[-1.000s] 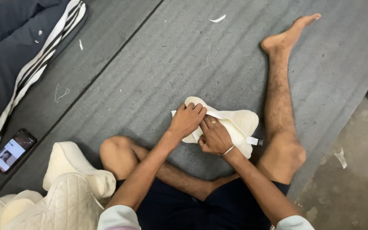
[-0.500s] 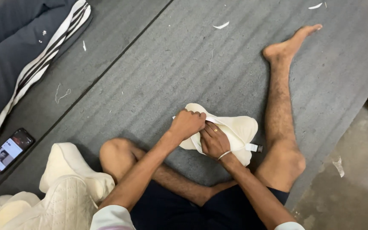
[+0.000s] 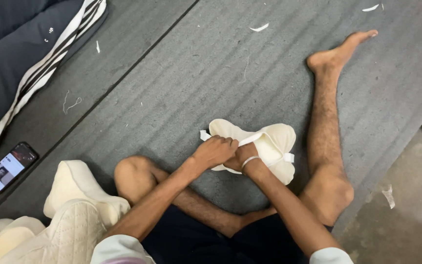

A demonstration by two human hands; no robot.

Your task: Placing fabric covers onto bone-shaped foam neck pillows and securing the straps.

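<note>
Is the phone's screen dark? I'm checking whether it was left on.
No: the phone lies face up on the grey mat with its screen lit, away from both hands.

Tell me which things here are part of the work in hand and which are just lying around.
In hand: cream padded fabric piece with its white strap, gripped by left hand and right hand.
Lying about: black smartphone, pile of cream quilted pieces, striped dark cloth, white scraps.

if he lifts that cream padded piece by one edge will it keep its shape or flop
The cream padded piece would probably sag: it already folds under the left hand and right hand. It looks light, like thin padded fabric. It seems unlikely to slide on the ribbed grey mat.
</note>
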